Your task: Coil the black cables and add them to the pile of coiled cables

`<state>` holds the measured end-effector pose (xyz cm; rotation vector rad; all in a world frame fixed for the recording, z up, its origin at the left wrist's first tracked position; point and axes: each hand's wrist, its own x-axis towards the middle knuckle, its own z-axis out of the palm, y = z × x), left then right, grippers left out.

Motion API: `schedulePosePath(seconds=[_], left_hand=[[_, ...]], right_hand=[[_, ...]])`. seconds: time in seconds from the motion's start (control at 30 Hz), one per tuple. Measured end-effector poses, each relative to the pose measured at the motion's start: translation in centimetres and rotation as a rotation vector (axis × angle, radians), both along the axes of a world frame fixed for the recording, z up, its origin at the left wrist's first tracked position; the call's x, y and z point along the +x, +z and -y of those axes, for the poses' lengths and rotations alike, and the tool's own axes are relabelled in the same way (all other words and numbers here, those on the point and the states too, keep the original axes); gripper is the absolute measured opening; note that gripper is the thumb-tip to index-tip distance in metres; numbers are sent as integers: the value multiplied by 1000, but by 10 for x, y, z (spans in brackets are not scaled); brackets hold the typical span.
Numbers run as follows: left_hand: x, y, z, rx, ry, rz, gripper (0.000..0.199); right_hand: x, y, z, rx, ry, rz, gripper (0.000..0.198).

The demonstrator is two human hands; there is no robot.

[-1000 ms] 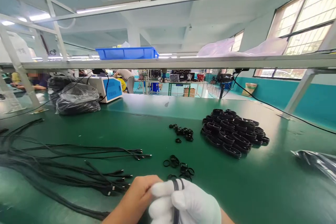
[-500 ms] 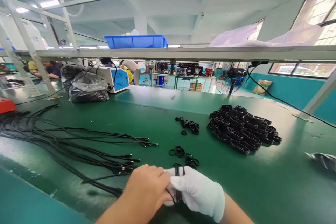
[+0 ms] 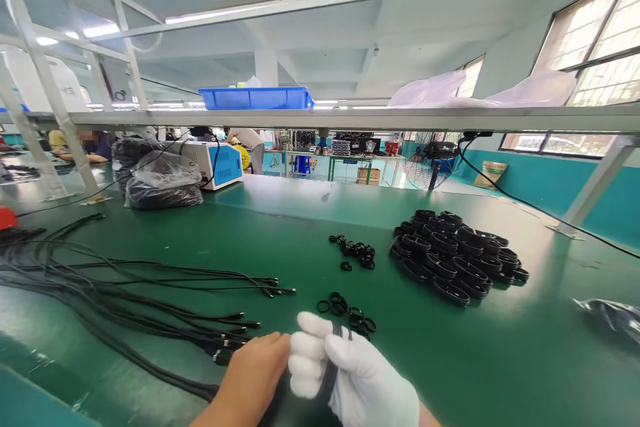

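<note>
My right hand (image 3: pixel 350 367), in a white glove, is closed around a coil of black cable (image 3: pixel 330 373). Turns of the cable wrap over the gloved fingers. Just to the left is my bare left hand (image 3: pixel 257 367), with its back towards me and its fingers curled down; what they hold is hidden. Beyond the hands lie small black rings (image 3: pixel 339 303), several of them loose, with a cluster of black rings (image 3: pixel 357 250) farther back. Long black cables (image 3: pixel 165 307) stretch across the left of the green table, their plug ends close to my left hand.
A heap of coiled black cables (image 3: pixel 455 257) lies at the right. Behind on the left stand a plastic-wrapped bundle (image 3: pixel 163 180) and a blue-and-white machine (image 3: pixel 220 165). A shelf (image 3: pixel 350 119) with a blue tray (image 3: pixel 257 99) spans above. A plastic bag (image 3: pixel 610 317) lies at the right edge.
My left hand has moved left, away from the gloved fingers it was touching. The gloved fingers now show more fully around the coil. The view has tilted slightly upward.
</note>
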<state>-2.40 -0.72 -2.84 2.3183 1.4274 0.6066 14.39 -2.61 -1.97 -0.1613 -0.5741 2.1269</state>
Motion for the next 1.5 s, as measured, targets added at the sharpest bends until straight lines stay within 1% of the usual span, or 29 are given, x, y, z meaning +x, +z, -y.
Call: schedulePosePath(seconds=[0.07,0.1,0.17,0.23,0.3,0.37,0.43,0.47,0.53,0.57,0.63,0.7,0.77,0.8,0.83,0.87,0.9,0.93,0.97,1.03,1.07,1.13,1.17,1.23,1.27,1.33,1.4,1.43,1.5], left_hand=[[0,-1,4,64,56,-183,28],[2,-1,8,101,70,-290,28],[9,-3,18,185,61,-462,27],[19,-6,27,258,17,-518,26],[26,-7,31,330,-41,-510,24],[28,-2,29,405,-123,-488,18],[24,11,21,448,-228,-487,9],[21,20,15,441,-279,-487,10],[14,41,3,351,-359,-458,22],[11,51,-2,281,-389,-426,27],[6,65,-13,148,-430,-350,27],[3,69,-22,47,-469,-294,24],[1,66,-28,9,-514,-241,21],[0,63,-29,30,-512,-205,19],[-1,59,-29,85,-481,-162,15],[-1,55,-27,168,-428,-115,8],[-2,51,-24,266,-369,-69,6],[-3,47,-21,361,-326,-34,14],[-3,44,-17,443,-315,-11,22],[-3,40,-10,531,-382,-17,28],[-2,40,-8,532,-430,-42,26],[-1,43,-6,439,-485,-96,21],[-1,45,-7,339,-489,-102,19],[-2,50,-9,51,-441,-24,13],[-3,50,-10,-124,-397,60,10],[-2,47,-9,-483,-324,290,6],[2,37,-6,-763,-306,556,10],[6,30,-3,-852,-315,689,14],[15,15,2,-917,-335,925,26]], right_hand=[[5,3,-7,-1,-125,-5,31],[8,3,-10,-30,-182,28,34],[13,0,-14,-118,-274,126,46],[15,-5,-15,-177,-319,221,55],[12,-9,-15,-174,-339,292,55],[8,-10,-13,-140,-311,375,48],[3,-9,-9,-97,-230,442,37],[1,-8,-7,-65,-172,449,30],[0,-5,-2,8,-28,394,22],[-1,-3,0,37,46,349,23],[-2,-2,5,46,172,296,28],[-4,-3,9,-25,257,307,35],[-6,-8,11,-91,271,366,37],[-7,-11,11,-111,248,400,36],[-8,-14,10,-124,209,428,34],[-8,-16,9,-130,162,449,33],[-8,-19,7,-134,130,459,32],[-8,-21,5,-138,120,452,32],[-7,-23,3,-137,131,433,31],[-5,-26,0,-121,186,393,34],[-3,-28,-1,-115,217,373,35],[-1,-31,-1,-102,272,331,36],[0,-32,-1,-88,296,316,36],[2,-31,1,-45,354,288,35],[3,-30,2,-18,379,270,35],[4,-28,4,25,376,230,35],[5,-26,5,62,342,215,36],[5,-25,6,91,321,225,36],[6,-26,5,160,295,265,34]])
